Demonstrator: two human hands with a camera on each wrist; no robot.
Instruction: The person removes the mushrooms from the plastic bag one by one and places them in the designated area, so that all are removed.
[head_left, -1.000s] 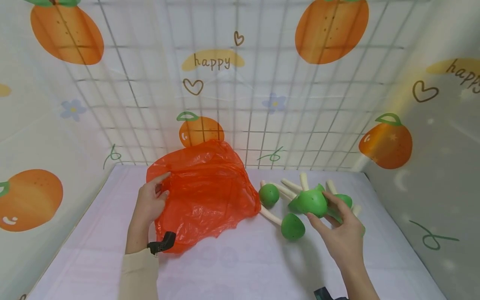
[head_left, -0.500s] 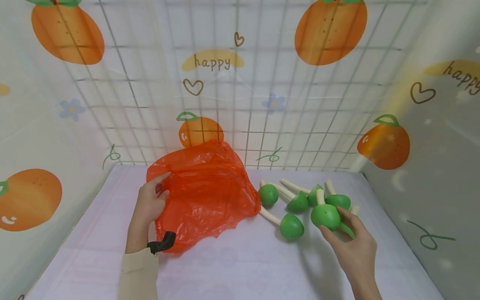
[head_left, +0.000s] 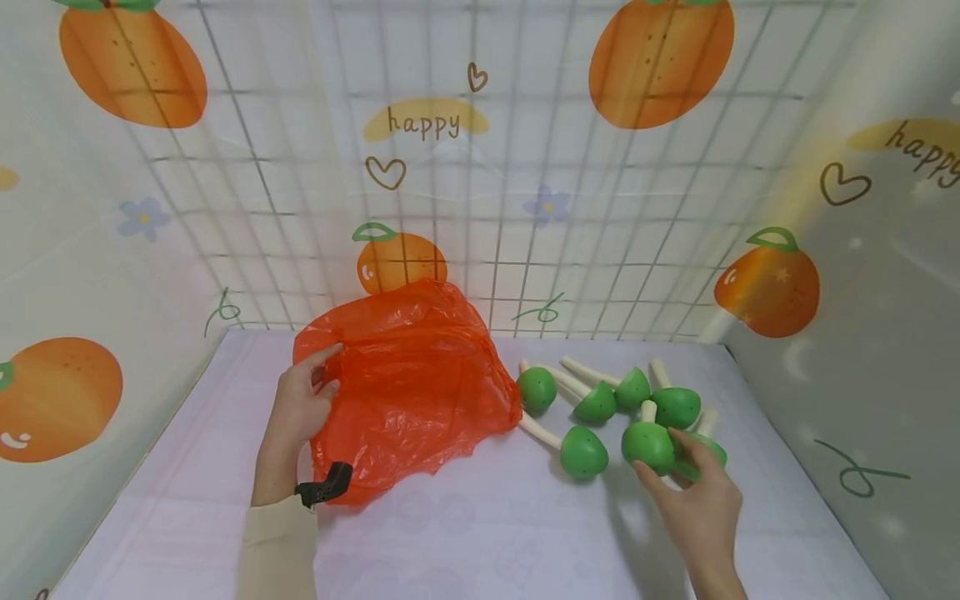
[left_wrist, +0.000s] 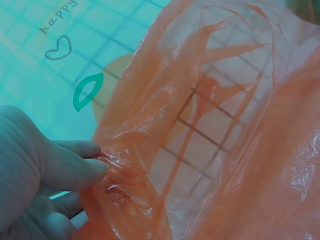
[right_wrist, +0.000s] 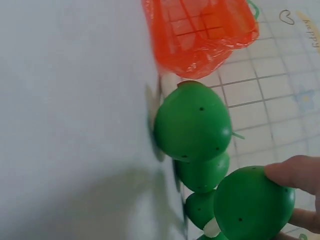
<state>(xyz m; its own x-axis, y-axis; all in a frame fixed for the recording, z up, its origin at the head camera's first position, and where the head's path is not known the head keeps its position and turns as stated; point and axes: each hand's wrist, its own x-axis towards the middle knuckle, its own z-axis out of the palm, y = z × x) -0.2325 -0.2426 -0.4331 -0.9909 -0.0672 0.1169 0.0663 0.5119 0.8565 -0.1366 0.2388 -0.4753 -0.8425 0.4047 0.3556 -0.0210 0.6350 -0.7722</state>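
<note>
My left hand (head_left: pixel 300 408) pinches the left edge of a thin red plastic bag (head_left: pixel 412 392); in the left wrist view its thumb and fingers bunch the film (left_wrist: pixel 120 175). My right hand (head_left: pixel 701 504) grips a toy mushroom (head_left: pixel 647 448) by its round green cap, stem pointing away. In the right wrist view the thumb lies on that dark-dotted green cap (right_wrist: pixel 255 202). Right behind my right fingers lies another green mushroom (head_left: pixel 708 454), partly hidden by the hand.
Several more green mushrooms with cream stems lie to the bag's right, among them one in front (head_left: pixel 583 452) and one at the back (head_left: pixel 677 407). One stem end reaches the bag's right edge. A wire grid (head_left: pixel 517 275) behind patterned cloth closes off the back.
My right hand has moved right and nearer to me with the gripped mushroom, then a little lower. The left hand and the bag have stayed in place.
</note>
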